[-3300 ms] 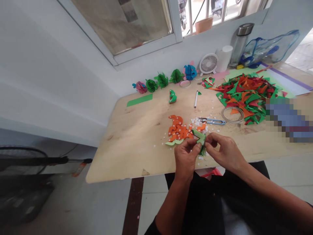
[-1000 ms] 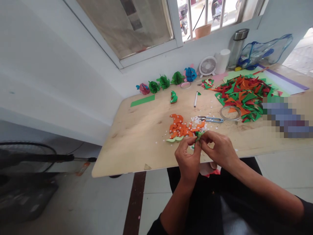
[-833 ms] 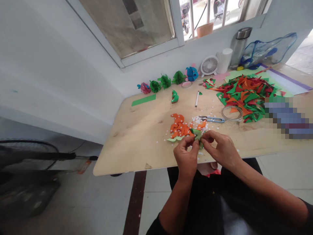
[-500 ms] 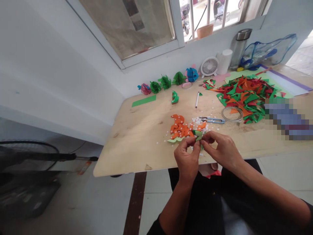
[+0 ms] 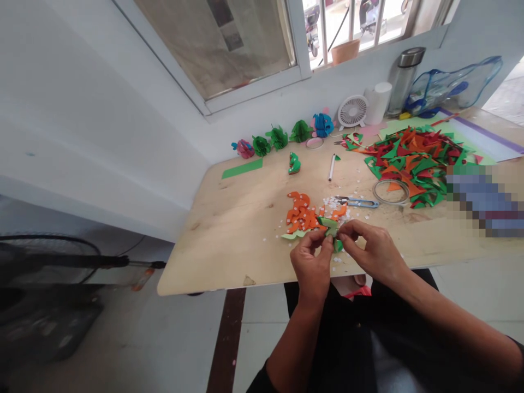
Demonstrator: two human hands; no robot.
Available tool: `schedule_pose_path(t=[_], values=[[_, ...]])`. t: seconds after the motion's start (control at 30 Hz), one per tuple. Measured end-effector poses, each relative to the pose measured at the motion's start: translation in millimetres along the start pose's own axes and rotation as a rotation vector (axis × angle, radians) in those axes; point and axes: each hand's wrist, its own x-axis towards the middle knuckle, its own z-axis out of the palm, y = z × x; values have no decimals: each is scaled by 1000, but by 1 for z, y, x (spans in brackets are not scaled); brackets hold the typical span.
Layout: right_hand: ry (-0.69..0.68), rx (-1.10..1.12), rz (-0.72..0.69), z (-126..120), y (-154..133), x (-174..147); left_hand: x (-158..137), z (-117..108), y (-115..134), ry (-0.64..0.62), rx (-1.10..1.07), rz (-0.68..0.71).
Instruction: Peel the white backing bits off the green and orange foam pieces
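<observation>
Near the table's front edge, my left hand (image 5: 311, 262) pinches a green paper cutout (image 5: 329, 225) between thumb and fingers. My right hand (image 5: 374, 248) is closed at the cutout's right side, thumb against fingertip; what it pinches is too small to make out. Just left of the cutout lies a pile of orange paper cutouts (image 5: 301, 210) dotted with small white squares. Behind my hands are loose white bits (image 5: 336, 202) and a pair of blue-handled thread snips (image 5: 358, 202). A light green paper strip (image 5: 291, 236) lies partly under the orange pile.
A heap of red, orange and green paper scraps (image 5: 421, 158) covers the table's right side, with a roll of clear tape (image 5: 391, 191) beside it. A white pen (image 5: 331, 167) and green folded cutouts (image 5: 293, 163) lie farther back. Paper figures (image 5: 279, 137), a small fan (image 5: 352, 112) and a bottle (image 5: 405, 82) line the wall.
The green cutout shows more fully between my hands, with its upper end farther left. My right fingers have shifted slightly apart from my left fingertips.
</observation>
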Motion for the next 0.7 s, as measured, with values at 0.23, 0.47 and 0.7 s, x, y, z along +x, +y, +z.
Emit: schedule_pose_path(t=[0.23,0.47,0.7], values=[[82,-71,-107,3,-2,-4,-3,4,5,52,190,157],[133,-114,-113,9,-2,-2,-5,3,9,44,252,249],[123,-126,-91,11,-4,0,-5,3,8,52,276,262]])
